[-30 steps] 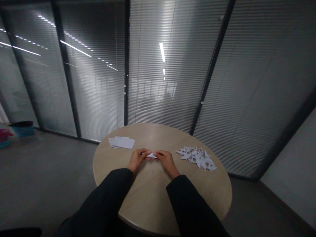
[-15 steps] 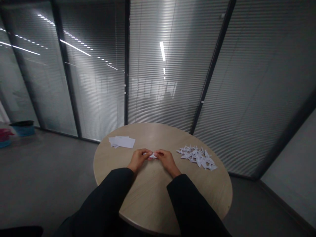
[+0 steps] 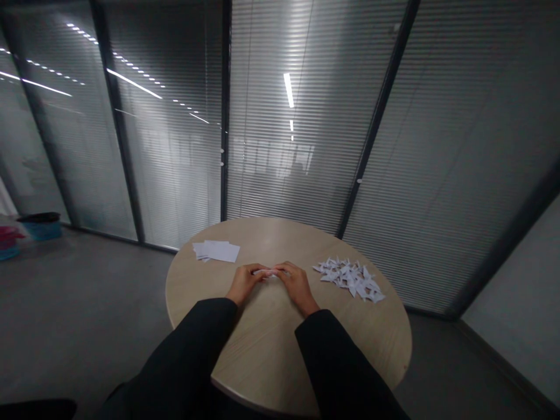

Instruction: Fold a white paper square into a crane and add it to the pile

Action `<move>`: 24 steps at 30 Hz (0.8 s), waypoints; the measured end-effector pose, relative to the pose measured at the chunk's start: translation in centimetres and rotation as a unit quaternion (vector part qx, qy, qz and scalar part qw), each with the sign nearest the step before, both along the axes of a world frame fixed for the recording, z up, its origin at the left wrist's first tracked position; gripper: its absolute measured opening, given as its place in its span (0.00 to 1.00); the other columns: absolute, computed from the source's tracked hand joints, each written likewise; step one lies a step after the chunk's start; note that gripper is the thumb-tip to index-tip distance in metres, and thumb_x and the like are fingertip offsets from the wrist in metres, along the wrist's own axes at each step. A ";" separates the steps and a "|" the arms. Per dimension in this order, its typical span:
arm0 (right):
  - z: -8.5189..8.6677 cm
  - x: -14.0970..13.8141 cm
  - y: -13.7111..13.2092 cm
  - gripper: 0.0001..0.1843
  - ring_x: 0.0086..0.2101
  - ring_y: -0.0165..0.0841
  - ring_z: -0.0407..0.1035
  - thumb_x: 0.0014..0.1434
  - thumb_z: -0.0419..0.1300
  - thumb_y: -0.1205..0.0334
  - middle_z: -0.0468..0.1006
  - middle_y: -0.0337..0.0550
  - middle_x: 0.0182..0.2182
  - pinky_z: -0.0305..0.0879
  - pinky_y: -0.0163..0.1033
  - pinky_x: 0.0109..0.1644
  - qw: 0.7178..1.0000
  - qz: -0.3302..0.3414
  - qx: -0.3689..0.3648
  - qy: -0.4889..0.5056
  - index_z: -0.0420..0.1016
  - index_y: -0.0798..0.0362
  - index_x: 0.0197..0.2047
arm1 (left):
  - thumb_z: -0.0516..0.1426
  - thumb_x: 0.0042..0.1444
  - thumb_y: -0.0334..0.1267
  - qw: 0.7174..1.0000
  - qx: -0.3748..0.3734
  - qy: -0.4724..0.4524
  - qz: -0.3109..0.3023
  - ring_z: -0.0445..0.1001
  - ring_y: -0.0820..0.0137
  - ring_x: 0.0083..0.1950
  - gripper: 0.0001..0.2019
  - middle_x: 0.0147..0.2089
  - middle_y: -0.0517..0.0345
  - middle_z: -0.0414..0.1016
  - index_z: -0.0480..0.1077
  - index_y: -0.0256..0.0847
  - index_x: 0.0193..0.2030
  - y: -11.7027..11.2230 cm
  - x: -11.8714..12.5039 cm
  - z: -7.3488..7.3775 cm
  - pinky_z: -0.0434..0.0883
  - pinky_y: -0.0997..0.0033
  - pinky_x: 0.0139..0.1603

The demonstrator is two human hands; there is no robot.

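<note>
A small folded piece of white paper (image 3: 272, 276) is pinched between my two hands over the middle of the round wooden table (image 3: 262, 350). My left hand (image 3: 244, 283) grips its left side, thumb and fingers closed. On the other side, my right hand (image 3: 296, 284) is closed on the paper too, the fingertips of both hands nearly meeting. Fingers hide most of the paper, so its folded shape cannot be made out. To the right lies a heap of folded white paper pieces with pointed tips (image 3: 350, 278). Flat white paper sheets (image 3: 222, 251) overlap at the back left.
Glass partitions with blinds (image 3: 284, 186) rise just behind the table's far edge. On the floor at the far left stand a blue tub (image 3: 41, 229) with a dark rim and a pink and blue item (image 3: 9, 242).
My thumbs and fingertips have shifted on the paper, and less of its white surface shows between them. The sheets and the heap have stayed put.
</note>
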State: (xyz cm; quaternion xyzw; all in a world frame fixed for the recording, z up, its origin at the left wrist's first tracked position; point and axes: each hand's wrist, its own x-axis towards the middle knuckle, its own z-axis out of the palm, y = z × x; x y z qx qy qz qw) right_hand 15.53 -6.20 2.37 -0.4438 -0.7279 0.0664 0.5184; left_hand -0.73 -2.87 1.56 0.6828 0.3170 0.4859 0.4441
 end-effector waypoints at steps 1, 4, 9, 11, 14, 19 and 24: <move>0.0 0.0 0.0 0.09 0.33 0.34 0.72 0.58 0.57 0.60 0.79 0.43 0.30 0.66 0.37 0.40 1.000 0.004 -0.001 0.007 0.77 0.52 0.31 | 0.60 0.46 0.49 1.000 0.007 0.006 0.008 0.75 0.66 0.32 0.17 0.34 0.48 0.79 0.77 0.34 0.32 -0.1 -0.1 0.0 0.72 0.69 0.35; 0.1 -0.1 0.0 0.09 0.33 0.35 0.73 0.57 0.59 0.58 0.79 0.43 0.30 0.66 0.37 0.40 1.000 0.004 -0.016 0.025 0.78 0.52 0.30 | 0.58 0.50 0.49 0.998 0.043 0.034 0.027 0.75 0.67 0.31 0.17 0.34 0.49 0.79 0.78 0.35 0.33 -0.3 -0.3 0.1 0.71 0.70 0.35; 0.2 0.3 0.0 0.08 0.33 0.35 0.73 0.55 0.60 0.59 0.79 0.43 0.30 0.66 0.37 0.39 1.000 0.004 -0.024 0.015 0.78 0.52 0.30 | 0.56 0.53 0.46 0.986 0.122 0.102 0.048 0.75 0.68 0.30 0.14 0.30 0.53 0.79 0.78 0.38 0.35 -0.8 -0.7 0.6 0.68 0.72 0.35; 0.4 0.4 -0.1 0.08 0.33 0.35 0.73 0.55 0.60 0.60 0.79 0.44 0.29 0.66 0.38 0.40 1.000 0.004 -0.020 -0.001 0.78 0.52 0.29 | 0.56 0.54 0.45 0.982 0.140 0.115 0.051 0.75 0.68 0.30 0.13 0.30 0.54 0.79 0.78 0.39 0.34 -1.1 -0.7 0.9 0.68 0.73 0.35; 0.7 0.5 -0.3 0.07 0.32 0.35 0.73 0.55 0.59 0.62 0.79 0.44 0.29 0.65 0.37 0.39 0.999 -0.008 -0.023 -0.021 0.77 0.53 0.28 | 0.55 0.55 0.44 0.979 0.147 0.128 0.054 0.74 0.68 0.31 0.13 0.30 0.54 0.79 0.78 0.38 0.34 -1.2 -0.7 1.0 0.67 0.74 0.35; 0.7 0.3 -0.2 0.06 0.31 0.33 0.71 0.54 0.59 0.64 0.77 0.42 0.27 0.64 0.36 0.37 0.998 -0.014 -0.042 -0.040 0.75 0.53 0.27 | 0.53 0.55 0.44 0.979 0.139 0.143 0.050 0.73 0.69 0.31 0.15 0.29 0.54 0.78 0.78 0.37 0.33 -1.0 -0.6 0.6 0.65 0.75 0.32; 0.4 0.3 -0.1 0.05 0.29 0.31 0.69 0.53 0.57 0.65 0.74 0.39 0.25 0.62 0.35 0.36 0.998 -0.003 -0.054 -0.038 0.71 0.53 0.27 | 0.52 0.56 0.47 0.981 0.133 0.139 0.037 0.72 0.69 0.30 0.18 0.28 0.54 0.77 0.77 0.35 0.33 -0.9 -0.6 0.4 0.64 0.75 0.31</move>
